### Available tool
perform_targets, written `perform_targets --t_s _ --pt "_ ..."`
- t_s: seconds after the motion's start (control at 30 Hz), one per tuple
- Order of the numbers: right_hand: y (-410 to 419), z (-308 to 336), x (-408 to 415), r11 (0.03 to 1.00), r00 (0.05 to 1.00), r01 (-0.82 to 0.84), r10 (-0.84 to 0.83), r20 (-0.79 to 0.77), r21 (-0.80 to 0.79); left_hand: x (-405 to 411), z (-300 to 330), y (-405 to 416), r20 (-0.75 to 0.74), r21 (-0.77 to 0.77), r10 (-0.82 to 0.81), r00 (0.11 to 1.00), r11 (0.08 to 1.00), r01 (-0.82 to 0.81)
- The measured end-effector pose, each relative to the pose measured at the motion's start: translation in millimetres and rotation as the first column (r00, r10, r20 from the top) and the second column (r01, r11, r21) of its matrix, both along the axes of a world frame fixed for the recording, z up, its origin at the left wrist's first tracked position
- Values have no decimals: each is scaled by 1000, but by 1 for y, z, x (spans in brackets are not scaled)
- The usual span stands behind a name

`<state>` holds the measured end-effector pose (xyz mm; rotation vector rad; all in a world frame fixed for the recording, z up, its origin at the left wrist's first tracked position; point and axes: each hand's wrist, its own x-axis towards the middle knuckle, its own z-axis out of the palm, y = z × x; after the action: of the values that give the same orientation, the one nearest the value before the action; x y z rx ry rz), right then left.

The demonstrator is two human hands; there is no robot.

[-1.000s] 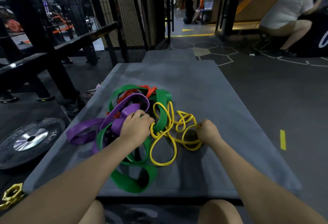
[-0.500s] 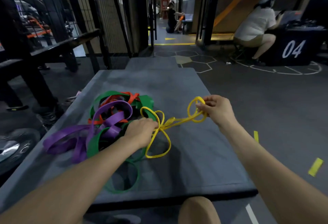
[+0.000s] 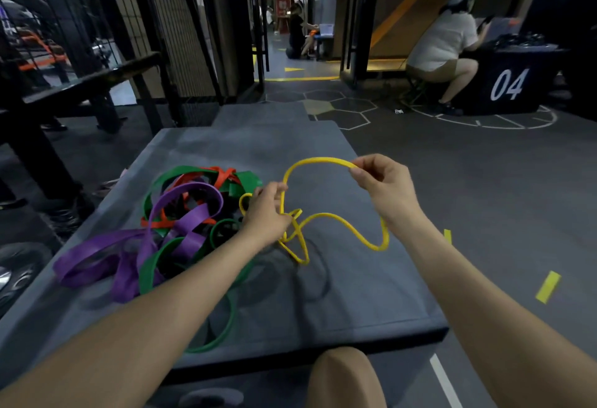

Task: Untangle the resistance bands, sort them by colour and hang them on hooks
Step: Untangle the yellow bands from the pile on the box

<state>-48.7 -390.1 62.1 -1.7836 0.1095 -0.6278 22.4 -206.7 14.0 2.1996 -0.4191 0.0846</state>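
Yellow band (image 3: 326, 160) (both hands, aloft)

Yellow band (image 3: 326, 215): thin, smooth rubber with a slight sheen. Purple bands (image 3: 190, 236), green bands (image 3: 155, 270) and orange bands (image 3: 223, 176), at left: flat, wide rubber strips, smooth and faintly glossy. Mat (image 3: 355, 294) beneath them: grey, matt, finely textured padding with a stitched near edge. Floor (image 3: 484, 188), at right: dark matt rubber, marked with yellow tape strips (image 3: 547, 286). Weight plate (image 3: 13, 275), far left: polished metal is seen at its centre.
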Motion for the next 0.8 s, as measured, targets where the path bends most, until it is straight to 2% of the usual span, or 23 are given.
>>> perform_targets --t_s 0.07,0.13,0.2,0.3,0.43,0.53,0.6,0.67,0.73,0.8 --pt "4 9 0 999 998 -52 52 34 -15 -1 14 -10 -21 -136 -12 1000 991 9" --pt "7 18 0 995 994 -98 100 55 -29 0 26 -18 41 -197 -55 998 978 62" --pt "8 25 3 993 991 -107 111 71 -51 0 34 -23 -13 -248 -216 976 946 206" --pt "11 36 7 993 989 -109 113 94 -49 -10 35 -33 -116 -149 -412 904 907 394" --pt "15 50 18 990 980 -111 94 176 86 -19 22 -49 -221 -263 -469 855 873 410" --pt "8 54 27 949 974 -92 22 227 301 -17 17 -40 -263 -162 -486 833 874 459" --pt "0 51 32 901 974 -88 -12 226 426 -17 21 -26 -307 -176 -468 829 883 434" --pt "-3 42 38 878 986 -54 -28 163 476 -15 34 -13 -369 -303 -420 829 897 320" --pt "4 23 42 922 1000 0 -5 13 386 -9 57 -6 -390 -531 -408 826 832 160" --pt "22 2 39 975 982 -81 114 -153 208 0 85 -1 -359 -684 -408 839 727 61"
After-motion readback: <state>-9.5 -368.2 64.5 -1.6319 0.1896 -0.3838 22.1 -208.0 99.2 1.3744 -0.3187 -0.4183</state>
